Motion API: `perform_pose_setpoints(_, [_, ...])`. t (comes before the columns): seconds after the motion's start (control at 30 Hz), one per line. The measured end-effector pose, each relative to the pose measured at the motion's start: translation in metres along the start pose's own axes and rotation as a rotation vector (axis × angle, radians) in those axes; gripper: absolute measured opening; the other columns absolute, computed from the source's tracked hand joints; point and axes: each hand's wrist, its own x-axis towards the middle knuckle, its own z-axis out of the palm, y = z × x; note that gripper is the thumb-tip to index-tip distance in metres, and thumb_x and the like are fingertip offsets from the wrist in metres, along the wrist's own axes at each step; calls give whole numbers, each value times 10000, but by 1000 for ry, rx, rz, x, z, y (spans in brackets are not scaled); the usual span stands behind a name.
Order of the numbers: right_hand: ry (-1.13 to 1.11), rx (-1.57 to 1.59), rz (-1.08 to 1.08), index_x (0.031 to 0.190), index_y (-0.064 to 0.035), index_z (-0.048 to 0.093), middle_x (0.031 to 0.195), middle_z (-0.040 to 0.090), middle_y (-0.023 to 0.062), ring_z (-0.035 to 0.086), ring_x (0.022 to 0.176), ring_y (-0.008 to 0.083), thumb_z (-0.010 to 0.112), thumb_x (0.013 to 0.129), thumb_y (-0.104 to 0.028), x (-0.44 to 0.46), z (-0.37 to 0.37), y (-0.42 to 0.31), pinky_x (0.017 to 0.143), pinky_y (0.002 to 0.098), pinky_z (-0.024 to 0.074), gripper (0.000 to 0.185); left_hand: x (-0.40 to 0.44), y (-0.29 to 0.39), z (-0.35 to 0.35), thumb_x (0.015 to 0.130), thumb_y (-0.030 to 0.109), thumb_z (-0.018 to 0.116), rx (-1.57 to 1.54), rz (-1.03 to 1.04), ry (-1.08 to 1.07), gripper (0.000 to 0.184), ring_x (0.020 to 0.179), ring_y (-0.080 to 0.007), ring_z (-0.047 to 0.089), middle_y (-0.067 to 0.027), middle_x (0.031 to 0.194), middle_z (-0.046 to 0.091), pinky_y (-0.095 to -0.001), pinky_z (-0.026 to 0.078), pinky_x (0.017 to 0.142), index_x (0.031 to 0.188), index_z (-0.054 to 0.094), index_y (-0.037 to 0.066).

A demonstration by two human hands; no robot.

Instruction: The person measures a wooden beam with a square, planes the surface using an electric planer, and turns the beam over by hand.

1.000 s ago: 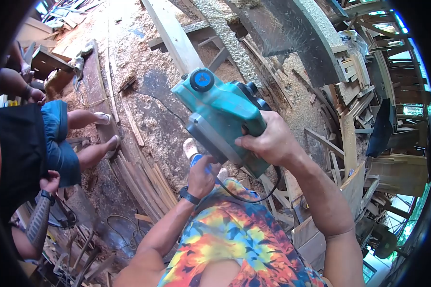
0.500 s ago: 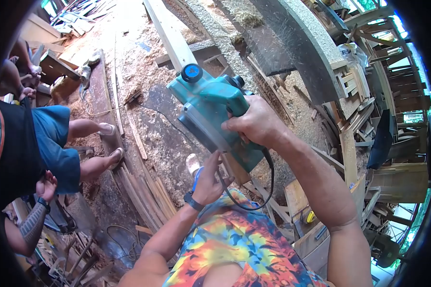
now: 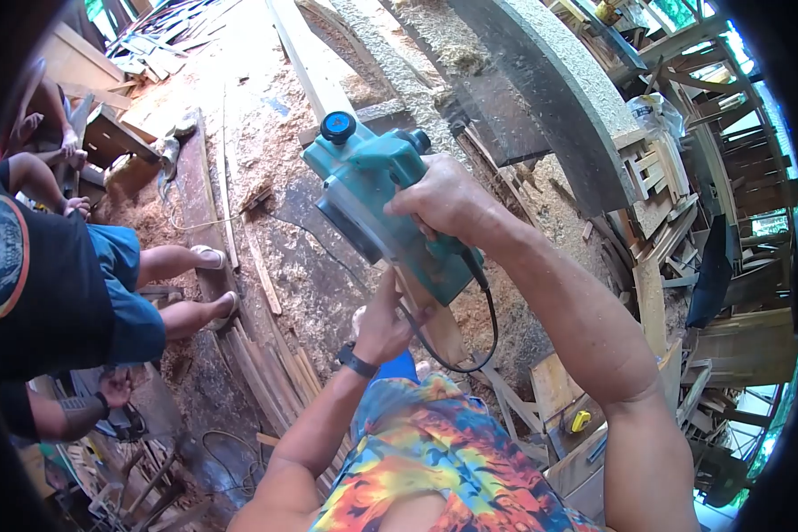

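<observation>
Four or so fingers of the right hand [image 3: 448, 199] wrap the rear handle of a teal power planer [image 3: 361, 186], which sits on a long wooden beam [image 3: 306, 66] running away from the person. The left hand [image 3: 383, 326] is low at the planer's side, its fingers by the beam's near end; whether they grip it, I cannot tell. Looping from the planer's back, a black cord [image 3: 493, 332] hangs across that near end, close to the left hand. Beyond, shavings [image 3: 284, 164] litter the ground and loose strips [image 3: 270, 368] lie to the left, where another person [image 3: 58, 275] in a dark shirt is near a long plank [image 3: 206, 177]. Rightward are a dark curved board [image 3: 559, 97], a yellow object [image 3: 580, 421] and piled offcuts [image 3: 665, 191] beside a plastic bag [image 3: 658, 115].
</observation>
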Motion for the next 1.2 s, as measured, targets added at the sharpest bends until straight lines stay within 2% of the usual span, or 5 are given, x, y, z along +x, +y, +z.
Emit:
perform_pose_setpoints(0.43, [11,36,-6,824,34,686,630,635,88,587,486,154,753,777,-95,36,-1,-18,444,338,451,152,44,4,-28,834,352,819,54,-90,17,952,985,-232,671,-172,1071,698,-375,538,846,1574,310,35])
perform_pose_setpoints(0.63, [12,-7,-2,840,22,680,625,625,81,580,481,154,757,777,-99,52,-3,-23,448,332,454,157,64,13,-36,830,393,819,145,132,98,844,952,-230,692,-192,1076,717,-381,545,812,1476,446,-1])
perform_pose_setpoints(0.83, [37,42,-51,765,-2,639,583,574,46,529,435,124,760,782,-87,66,-2,-29,386,308,412,149,80,31,-46,842,550,747,118,-131,107,824,811,-223,710,-181,939,736,-360,544,736,1345,563,-76])
perform_pose_setpoints(0.93, [44,57,-45,769,-4,642,585,577,45,529,435,123,758,786,-90,74,-1,-35,389,308,415,146,85,44,-51,853,574,715,123,-254,85,828,865,-213,711,-177,948,742,-343,538,766,1328,579,-91])
perform_pose_setpoints(1.2, [44,42,-32,768,3,664,589,588,50,530,437,125,757,790,-99,99,-5,-46,389,310,412,139,110,34,-61,873,536,703,23,-237,91,731,1024,-200,687,-160,1093,736,-324,507,906,1319,619,-38])
